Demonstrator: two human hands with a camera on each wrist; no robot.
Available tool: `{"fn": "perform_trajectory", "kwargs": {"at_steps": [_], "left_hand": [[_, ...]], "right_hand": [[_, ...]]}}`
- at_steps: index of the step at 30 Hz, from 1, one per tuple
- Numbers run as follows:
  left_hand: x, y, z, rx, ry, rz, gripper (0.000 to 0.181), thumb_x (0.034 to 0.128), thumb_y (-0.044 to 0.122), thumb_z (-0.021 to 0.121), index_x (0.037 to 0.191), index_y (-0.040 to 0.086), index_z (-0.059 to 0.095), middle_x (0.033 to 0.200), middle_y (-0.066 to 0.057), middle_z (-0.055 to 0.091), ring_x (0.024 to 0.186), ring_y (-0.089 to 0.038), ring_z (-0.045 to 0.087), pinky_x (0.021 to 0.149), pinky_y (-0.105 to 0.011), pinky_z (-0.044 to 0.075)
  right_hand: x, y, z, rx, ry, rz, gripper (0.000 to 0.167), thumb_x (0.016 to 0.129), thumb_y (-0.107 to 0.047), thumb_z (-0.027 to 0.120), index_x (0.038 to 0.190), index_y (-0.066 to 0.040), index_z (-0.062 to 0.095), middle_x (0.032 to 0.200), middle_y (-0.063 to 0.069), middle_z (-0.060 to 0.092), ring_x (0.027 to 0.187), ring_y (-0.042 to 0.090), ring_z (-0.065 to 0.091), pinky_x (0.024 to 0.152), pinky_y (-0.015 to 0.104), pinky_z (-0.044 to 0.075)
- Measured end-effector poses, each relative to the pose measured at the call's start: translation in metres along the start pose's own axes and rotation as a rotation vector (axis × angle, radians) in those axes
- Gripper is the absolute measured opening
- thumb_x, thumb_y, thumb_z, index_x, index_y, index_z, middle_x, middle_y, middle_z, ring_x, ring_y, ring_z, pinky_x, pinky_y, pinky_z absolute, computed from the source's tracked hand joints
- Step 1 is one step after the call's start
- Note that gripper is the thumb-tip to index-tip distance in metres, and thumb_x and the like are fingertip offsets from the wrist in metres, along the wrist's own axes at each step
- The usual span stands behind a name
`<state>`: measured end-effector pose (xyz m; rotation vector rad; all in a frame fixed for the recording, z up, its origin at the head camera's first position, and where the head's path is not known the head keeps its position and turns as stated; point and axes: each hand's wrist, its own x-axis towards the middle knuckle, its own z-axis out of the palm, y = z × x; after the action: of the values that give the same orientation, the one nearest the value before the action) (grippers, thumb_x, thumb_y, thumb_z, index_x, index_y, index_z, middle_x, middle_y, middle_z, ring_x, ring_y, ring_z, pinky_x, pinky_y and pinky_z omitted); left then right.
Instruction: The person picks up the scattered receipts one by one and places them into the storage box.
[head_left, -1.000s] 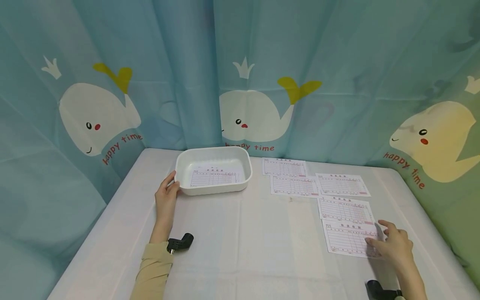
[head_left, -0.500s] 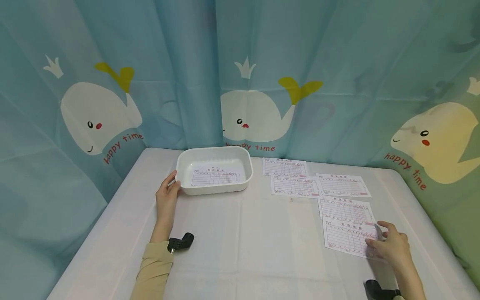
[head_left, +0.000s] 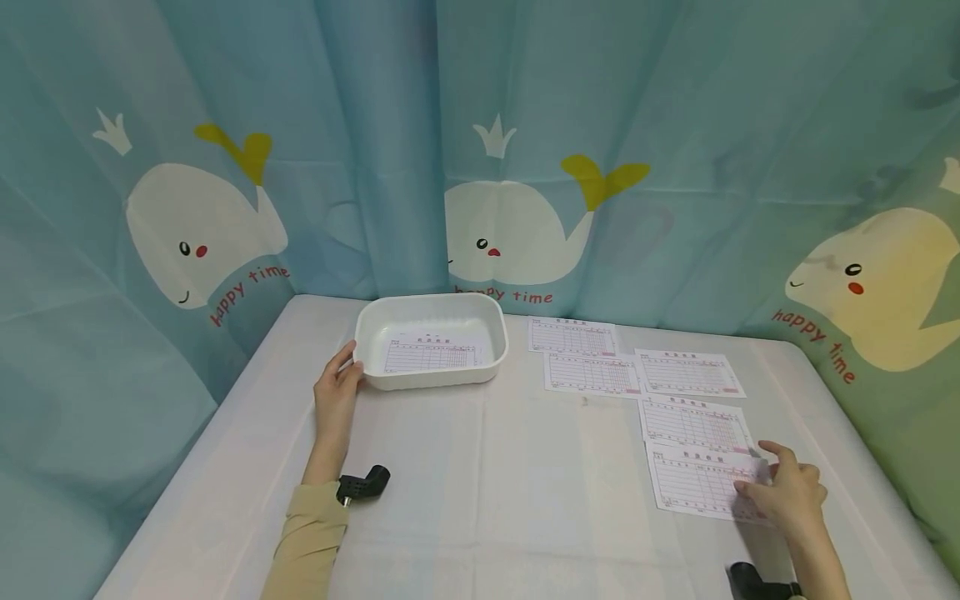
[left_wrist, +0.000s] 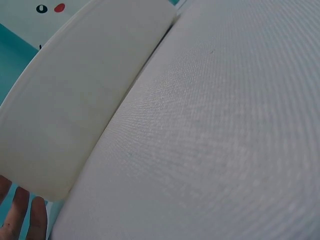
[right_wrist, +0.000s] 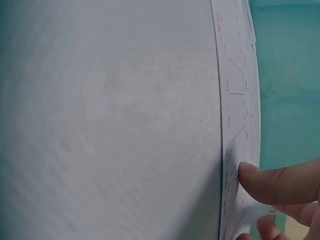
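Note:
In the head view, my left hand (head_left: 336,400) touches the left side of a white plastic tray (head_left: 423,380). Its fingers are fairly straight along the tray's corner in the left wrist view. A printed receipt slip (head_left: 432,357) lies inside the tray. On the right, my right hand (head_left: 793,498) pinches the right edge of the nearest receipt slip (head_left: 697,482), thumb on top. The right wrist view shows the thumb (right_wrist: 282,185) on the paper and a pale piece of it by the fingers, which are partly out of frame.
Further receipt slips lie on the white cloth, partly overlapping: one (head_left: 693,423) just beyond the pinched slip, another (head_left: 686,372) behind it, and two more (head_left: 591,374) to the left. A blue-green whale-print curtain (head_left: 390,167) borders the table's back and sides.
The nearest receipt slip has shifted and turned slightly under my right hand. My left hand and the tray keep their places; the head view has drifted a little.

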<state>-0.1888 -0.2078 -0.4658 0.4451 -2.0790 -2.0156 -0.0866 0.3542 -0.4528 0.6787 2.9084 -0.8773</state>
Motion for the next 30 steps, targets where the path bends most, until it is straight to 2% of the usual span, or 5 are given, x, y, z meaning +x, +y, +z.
{"fn": "perform_trajectory", "kwargs": {"at_steps": [7,15,22,26,30], "left_hand": [[-0.0009,0.0001,0.0004,-0.008,-0.003,0.002,0.044,0.0998,0.02,0.049,0.144,0.022,0.045,0.149,0.002,0.043,0.13,-0.018,0.049,0.086,-0.006,0.046],[-0.0007,-0.0006,-0.0004,0.013,-0.006,0.008,0.045,0.1,0.023,0.049,0.144,0.024,0.044,0.149,0.003,0.043,0.13,-0.016,0.049,0.092,-0.009,0.047],[-0.001,-0.0002,-0.0006,0.024,-0.001,0.01,0.045,0.1,0.024,0.05,0.144,0.024,0.044,0.149,0.003,0.043,0.13,-0.016,0.05,0.093,-0.009,0.047],[-0.0013,-0.0001,-0.0007,0.019,-0.004,0.008,0.045,0.1,0.024,0.049,0.144,0.024,0.043,0.149,0.003,0.043,0.13,-0.016,0.05,0.091,-0.008,0.047],[-0.001,-0.0007,-0.0005,0.012,-0.009,0.004,0.045,0.1001,0.024,0.049,0.145,0.024,0.043,0.149,0.003,0.043,0.13,-0.016,0.049,0.091,-0.007,0.046]], "right_hand": [[-0.002,0.0019,-0.0007,0.006,0.015,0.013,0.087,0.073,-0.006,0.072,0.143,0.009,0.023,0.12,0.041,0.028,0.101,0.053,0.035,0.075,0.054,0.037],[-0.0008,0.0039,-0.0034,-0.014,-0.03,-0.051,0.081,0.075,-0.006,0.071,0.142,0.009,0.027,0.12,0.044,0.043,0.102,0.052,0.048,0.063,0.032,0.042],[-0.0045,0.0016,0.0,0.047,0.055,0.004,0.062,0.084,0.0,0.055,0.142,0.003,0.036,0.118,0.039,0.05,0.1,0.046,0.055,0.056,0.021,0.04],[-0.0073,-0.0008,0.0005,0.111,0.14,0.042,0.054,0.087,-0.002,0.052,0.14,-0.002,0.043,0.117,0.033,0.055,0.085,0.02,0.058,0.053,0.016,0.038],[-0.0083,-0.0024,0.0005,0.171,0.19,0.072,0.05,0.087,-0.003,0.054,0.137,-0.004,0.049,0.103,0.019,0.062,0.068,-0.008,0.042,0.054,0.014,0.038]]}}
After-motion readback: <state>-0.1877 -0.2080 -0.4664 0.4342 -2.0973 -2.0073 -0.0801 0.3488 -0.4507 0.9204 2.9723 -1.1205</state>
